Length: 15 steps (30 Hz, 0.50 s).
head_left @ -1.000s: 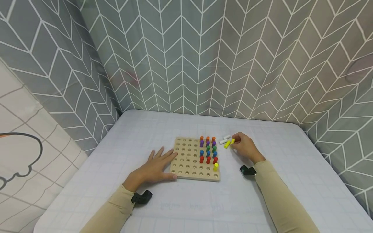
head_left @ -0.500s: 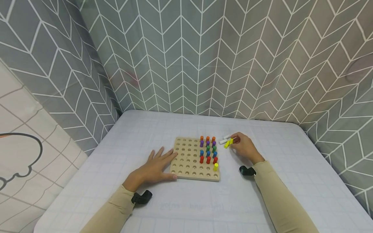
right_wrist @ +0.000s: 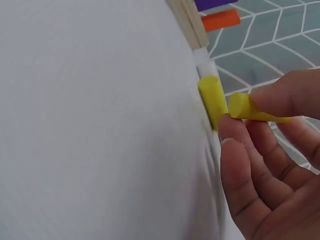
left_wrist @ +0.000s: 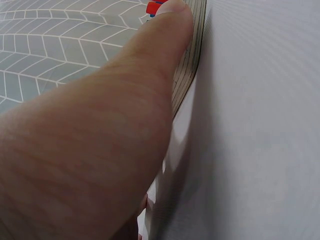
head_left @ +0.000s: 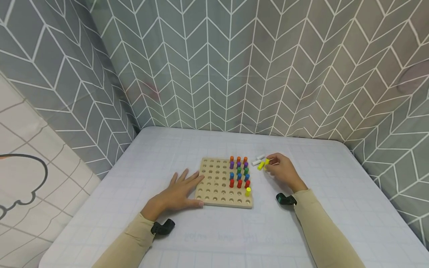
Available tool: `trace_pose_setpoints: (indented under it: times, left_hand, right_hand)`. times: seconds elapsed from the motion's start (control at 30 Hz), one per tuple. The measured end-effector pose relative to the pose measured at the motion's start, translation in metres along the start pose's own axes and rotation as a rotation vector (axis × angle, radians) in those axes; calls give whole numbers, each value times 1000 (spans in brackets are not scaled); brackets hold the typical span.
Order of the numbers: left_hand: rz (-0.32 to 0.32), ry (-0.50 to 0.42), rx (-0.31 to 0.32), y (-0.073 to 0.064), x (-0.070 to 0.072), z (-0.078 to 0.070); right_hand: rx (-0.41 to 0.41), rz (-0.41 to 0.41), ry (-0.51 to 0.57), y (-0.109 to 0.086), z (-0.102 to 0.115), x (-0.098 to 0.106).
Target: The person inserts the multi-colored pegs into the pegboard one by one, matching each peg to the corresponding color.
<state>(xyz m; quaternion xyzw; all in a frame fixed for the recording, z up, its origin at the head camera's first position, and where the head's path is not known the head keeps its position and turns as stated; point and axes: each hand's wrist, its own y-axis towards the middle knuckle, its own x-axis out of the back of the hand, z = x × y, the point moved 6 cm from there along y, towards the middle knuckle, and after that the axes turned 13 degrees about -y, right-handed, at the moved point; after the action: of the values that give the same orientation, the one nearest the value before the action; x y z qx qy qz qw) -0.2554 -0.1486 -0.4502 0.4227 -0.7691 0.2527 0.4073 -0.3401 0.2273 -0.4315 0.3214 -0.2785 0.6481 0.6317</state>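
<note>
My right hand (head_left: 283,170) pinches a yellow peg (right_wrist: 252,109) between thumb and fingers, just right of the pegboard. Beside it a second yellow peg (head_left: 260,165) lies on the table, and two white pegs (head_left: 256,162) lie just behind. The wooden pegboard (head_left: 214,191) bears short rows of orange, purple, green, blue and red pegs on its right side. One yellow peg (head_left: 248,192) stands in front of the red row. My left hand (head_left: 179,193) lies with fingers spread at the board's left edge, its thumb (left_wrist: 172,20) along the front corner.
The white-covered table (head_left: 234,238) reaches back to a grey patterned curtain (head_left: 207,74). Several holes on the left part of the board hold no pegs. A dark wrist camera (head_left: 286,199) sits on the right wrist, another on the left.
The yellow peg in my right hand has turned from slanted to more upright, with only slight hand movement. My left hand and the board have stayed in place.
</note>
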Motion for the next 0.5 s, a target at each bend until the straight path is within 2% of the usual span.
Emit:
trace_pose_setpoints:
  times: [0.2,0.5]
  left_hand:
    - [2,1,5,0,-2,3]
    - [-1,6,9,0,-2,4]
  right_hand:
    - [-2,0,136,-8,6,0]
    - [74,33,287,-21,27,-3]
